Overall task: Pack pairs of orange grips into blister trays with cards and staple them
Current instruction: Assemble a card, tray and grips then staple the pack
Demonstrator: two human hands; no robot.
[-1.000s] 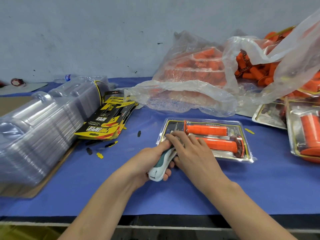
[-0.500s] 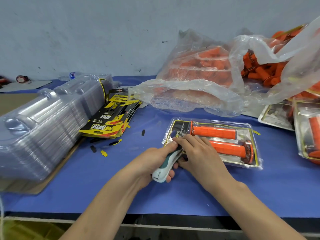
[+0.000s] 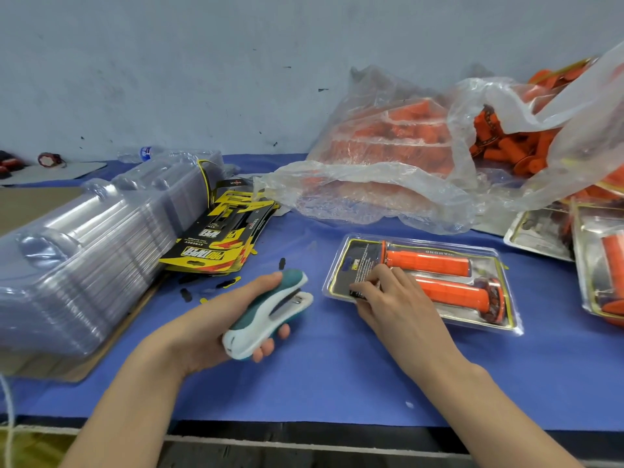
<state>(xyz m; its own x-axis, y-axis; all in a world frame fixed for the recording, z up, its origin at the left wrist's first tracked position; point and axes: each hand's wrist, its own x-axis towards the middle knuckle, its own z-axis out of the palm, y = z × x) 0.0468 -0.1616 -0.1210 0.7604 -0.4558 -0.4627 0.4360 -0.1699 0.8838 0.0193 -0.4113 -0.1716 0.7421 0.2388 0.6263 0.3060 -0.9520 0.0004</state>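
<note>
On the blue worktop (image 3: pixel 337 373), seen from the head camera, a clear blister tray (image 3: pixel 483 265) lies flat to the right of centre, closed over a black and yellow card (image 3: pixel 363 261) at its left end. Two orange grips sit in it side by side, running left to right: the far grip (image 3: pixel 427 263) and the near grip (image 3: pixel 452 293), whose flanged end points right.

The right hand (image 3: pixel 395 302) rests on the card end of the tray. Its fingers (image 3: pixel 368 285) are spread and nearly straight, tips on the plastic, and the thumb lies by the tray's near edge.

The left hand (image 3: pixel 209 319) is held just left of the tray, apart from it, palm turned up. Its fingers curl round a teal and white stapler (image 3: pixel 270 312), thumb on top and fingertips showing beneath. The stapler's mouth points toward the tray and touches nothing.

At the left lies a tall stack of empty clear trays (image 3: pixel 77 265), with a loose pile of printed cards (image 3: pixel 216 244) leaning against its right side. Small black and yellow paper scraps (image 3: pixel 229 283) are scattered near the cards.

Behind the tray, against the grey wall (image 3: pixel 202 79), a crumpled plastic bag (image 3: pixel 381 170) holds orange grips. A second, open bag (image 3: pixel 506 143) of loose grips sits to its right. Filled packs (image 3: pixel 601 265) lie at the right edge.
</note>
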